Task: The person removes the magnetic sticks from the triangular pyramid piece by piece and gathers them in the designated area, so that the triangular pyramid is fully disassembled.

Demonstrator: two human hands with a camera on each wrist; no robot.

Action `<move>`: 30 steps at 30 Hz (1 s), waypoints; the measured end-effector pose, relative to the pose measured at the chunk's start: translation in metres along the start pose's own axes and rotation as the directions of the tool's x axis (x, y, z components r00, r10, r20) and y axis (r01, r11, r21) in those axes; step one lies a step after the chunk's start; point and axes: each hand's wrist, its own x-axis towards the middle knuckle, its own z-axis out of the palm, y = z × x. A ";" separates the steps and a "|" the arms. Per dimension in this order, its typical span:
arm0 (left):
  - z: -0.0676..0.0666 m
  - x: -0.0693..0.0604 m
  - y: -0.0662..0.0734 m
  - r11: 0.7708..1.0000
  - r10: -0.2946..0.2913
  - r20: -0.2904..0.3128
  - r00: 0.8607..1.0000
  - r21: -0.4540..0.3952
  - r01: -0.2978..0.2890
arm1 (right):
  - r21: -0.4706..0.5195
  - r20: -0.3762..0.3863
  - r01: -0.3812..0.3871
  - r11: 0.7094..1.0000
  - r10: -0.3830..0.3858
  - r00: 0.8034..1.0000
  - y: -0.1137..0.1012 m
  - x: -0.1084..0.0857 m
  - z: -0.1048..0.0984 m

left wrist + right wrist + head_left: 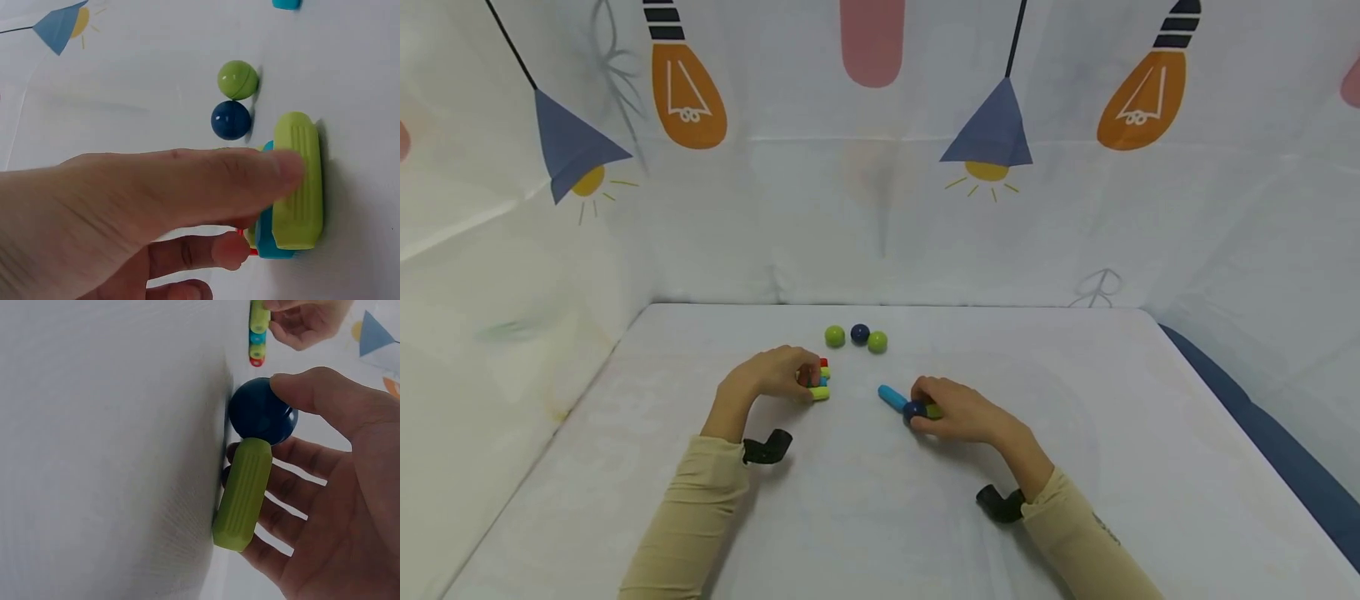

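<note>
Several short bars, green, blue and red, lie side by side at my left hand (778, 372). Its thumb rests on the outermost green bar (299, 212), and its curled fingers reach round the far side of the row, partly hidden. My right hand (962, 410) pinches a dark blue ball (259, 411) between thumb and fingers. A green bar (244, 494) extends from that ball along the fingers, touching it. On the ball's other side in the head view, a light blue bar (892, 397) points up and left; whether it is joined cannot be told.
Behind the hands stand a green ball (834, 336), a dark blue ball (860, 334) and another green ball (877, 342). A white cloth covers the table (865, 517), with a patterned curtain (820, 225) behind its far edge.
</note>
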 end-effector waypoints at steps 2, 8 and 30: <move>0.001 0.001 0.002 0.999 0.031 -0.013 0.999 -0.012 -0.031 | 0.001 -0.001 0.004 1.000 -0.004 1.000 0.001 0.000 0.000; 0.014 0.017 0.025 0.979 0.199 -0.096 0.975 -0.023 -0.202 | 0.010 0.003 0.018 1.000 -0.018 1.000 0.002 0.000 -0.003; 0.061 0.045 0.063 0.961 0.249 -0.010 0.968 0.128 -0.246 | 0.028 -0.006 0.017 0.999 -0.017 1.000 0.003 0.000 0.000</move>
